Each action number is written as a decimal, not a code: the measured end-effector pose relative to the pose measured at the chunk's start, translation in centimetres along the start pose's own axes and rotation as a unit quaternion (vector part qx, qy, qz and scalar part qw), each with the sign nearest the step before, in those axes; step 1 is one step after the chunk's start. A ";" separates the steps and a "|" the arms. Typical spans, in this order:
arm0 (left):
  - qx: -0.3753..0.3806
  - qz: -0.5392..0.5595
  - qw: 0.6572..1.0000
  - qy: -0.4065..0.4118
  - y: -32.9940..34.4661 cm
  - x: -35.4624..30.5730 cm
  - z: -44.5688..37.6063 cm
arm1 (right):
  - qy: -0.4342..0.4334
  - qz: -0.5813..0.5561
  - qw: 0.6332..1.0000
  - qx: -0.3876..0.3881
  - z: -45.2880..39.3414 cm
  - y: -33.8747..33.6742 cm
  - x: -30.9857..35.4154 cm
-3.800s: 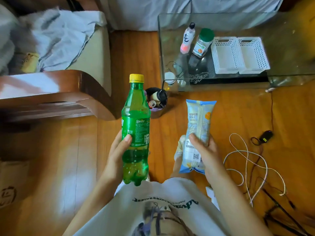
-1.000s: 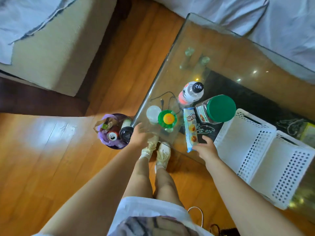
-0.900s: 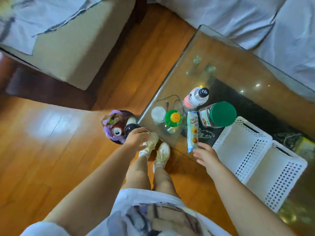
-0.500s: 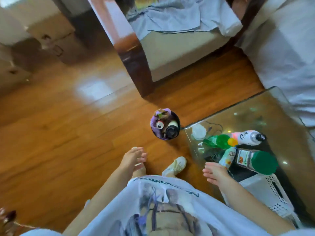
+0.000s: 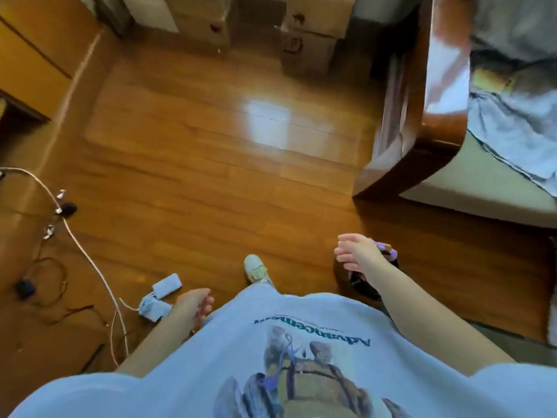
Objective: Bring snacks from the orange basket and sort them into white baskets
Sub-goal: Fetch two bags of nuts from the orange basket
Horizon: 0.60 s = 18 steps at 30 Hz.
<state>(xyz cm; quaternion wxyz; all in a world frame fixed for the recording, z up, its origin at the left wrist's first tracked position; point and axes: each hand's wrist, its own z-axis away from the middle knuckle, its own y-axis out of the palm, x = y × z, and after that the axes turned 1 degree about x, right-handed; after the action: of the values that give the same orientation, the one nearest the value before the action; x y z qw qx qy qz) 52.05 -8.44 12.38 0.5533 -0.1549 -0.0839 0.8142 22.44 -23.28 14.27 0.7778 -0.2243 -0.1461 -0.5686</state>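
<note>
L hand (image 5: 193,303) & R hand (image 5: 357,251) both loose, empty; no snacks/baskets visible.

Single head-worn view, wide-angle, looking steeply down and forward from standing height. Wearer's shirt (image 5: 301,357) fills the bottom of frame, close to the lens. Wooden floor (image 5: 196,164) spans the middle, farther off. Cardboard boxes (image 5: 304,34) at top centre, sofa arm (image 5: 422,110) at upper right. Motion-blurred.
</note>
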 end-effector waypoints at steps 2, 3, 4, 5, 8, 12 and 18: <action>0.011 0.049 0.999 -0.020 -2.8 -1.3 -1.1 | -0.010 0.019 1.000 0.001 -0.5 3.2 2.5; 0.015 0.078 0.997 -0.026 -4.1 -1.9 -1.6 | -0.007 0.028 1.000 0.006 -0.7 4.7 3.4; 0.013 0.108 0.994 -0.027 -5.1 -2.6 -2.1 | -0.004 0.033 0.999 0.014 -0.9 6.0 4.2; 0.006 0.133 0.991 -0.022 -6.0 -3.4 -2.4 | -0.001 0.037 0.999 0.020 -1.2 7.2 4.7; 0.008 0.161 0.987 0.004 -7.5 -6.4 -2.9 | 0.020 0.045 0.999 0.019 -2.0 9.5 5.7; 0.027 0.149 0.987 0.055 -8.8 -11.6 -3.7 | 0.072 0.034 0.997 -0.020 -3.8 11.7 7.9; 0.069 0.151 0.981 0.099 -10.3 -18.1 -5.2 | 0.146 0.044 0.983 -0.102 -7.3 14.9 12.8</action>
<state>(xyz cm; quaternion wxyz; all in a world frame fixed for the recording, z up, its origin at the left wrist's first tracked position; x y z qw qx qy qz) 68.99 -21.53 13.59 0.4388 -0.2073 0.0522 0.8728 40.36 -33.74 11.50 0.7881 -0.2239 0.0379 -0.5721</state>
